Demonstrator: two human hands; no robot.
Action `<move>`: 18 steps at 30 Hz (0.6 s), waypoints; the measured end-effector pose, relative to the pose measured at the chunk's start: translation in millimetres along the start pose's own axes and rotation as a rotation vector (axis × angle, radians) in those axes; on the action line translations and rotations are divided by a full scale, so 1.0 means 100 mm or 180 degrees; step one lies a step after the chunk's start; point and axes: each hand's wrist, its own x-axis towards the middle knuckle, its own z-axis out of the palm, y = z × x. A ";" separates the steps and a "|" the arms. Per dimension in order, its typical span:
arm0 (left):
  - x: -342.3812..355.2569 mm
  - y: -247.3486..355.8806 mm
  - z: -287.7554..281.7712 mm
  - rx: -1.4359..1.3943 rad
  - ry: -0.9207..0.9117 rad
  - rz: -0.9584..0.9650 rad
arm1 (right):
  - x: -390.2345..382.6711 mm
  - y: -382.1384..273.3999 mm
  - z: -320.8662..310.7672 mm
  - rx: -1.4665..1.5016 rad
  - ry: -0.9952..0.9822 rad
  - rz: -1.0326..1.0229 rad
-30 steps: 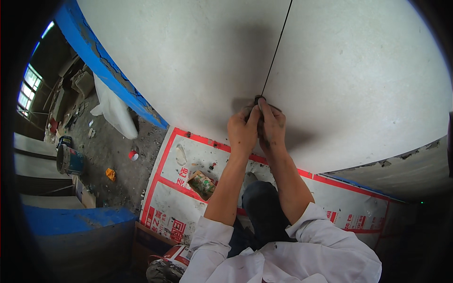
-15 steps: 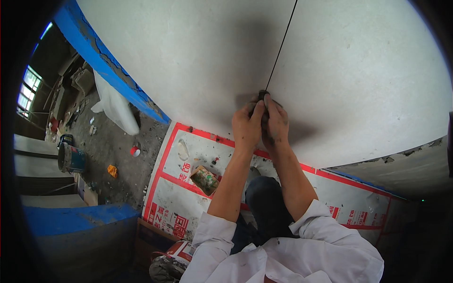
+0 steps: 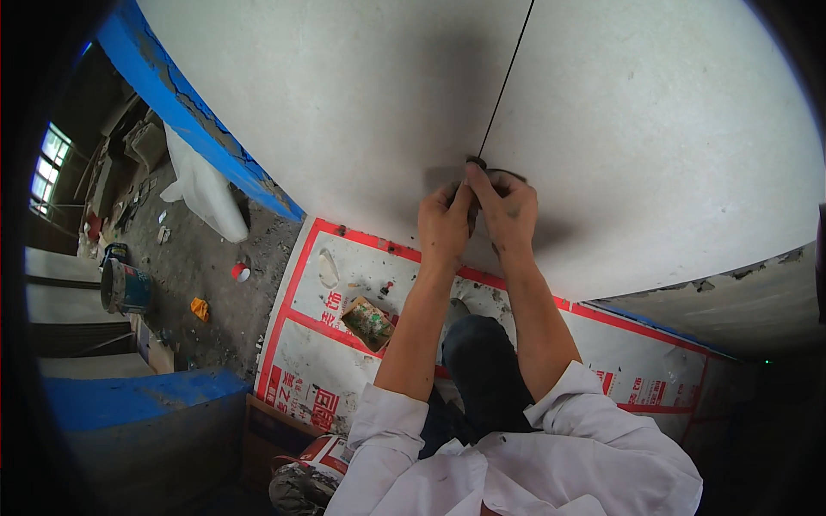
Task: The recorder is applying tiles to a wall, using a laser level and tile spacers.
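Observation:
A thin black line [image 3: 503, 90] runs down the pale, smooth wall panel [image 3: 637, 129] to my hands. At its lower end is a small black object [image 3: 476, 161] with a rounded tip, close against the panel. My right hand [image 3: 508, 215] is closed on it, thumb pressed near the tip; a thin dark edge [image 3: 511, 175] shows beside these fingers. Just left of it, my left hand [image 3: 446, 225] has its fingers curled in a pinch, and what they hold is hidden. Dark smears mark the fingers of both hands.
Red-and-white printed sheeting [image 3: 314, 297] covers the floor below the panel, with an open, stained small box [image 3: 368, 325] on it. A blue-edged wall end [image 3: 194, 107] stands left. Beyond are a bucket [image 3: 125, 286], an orange scrap [image 3: 200, 310] and white plastic sheeting [image 3: 202, 189].
My right hand has turned and spread a little away from the left. The black object's tip has shifted slightly up and left. The view has moved slightly.

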 end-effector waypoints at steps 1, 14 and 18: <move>0.00 0.00 -0.05 0.0047 -0.0023 0.0009 | -0.01 -0.06 0.02 -0.0513 -0.0021 0.0065; -0.02 0.02 0.06 -0.0211 0.0006 -0.0056 | -0.10 0.00 0.06 0.1209 -0.0021 0.0284; -0.03 0.03 0.09 -0.0359 -0.0083 -0.0155 | 0.04 0.24 0.02 0.1875 -0.0560 0.0762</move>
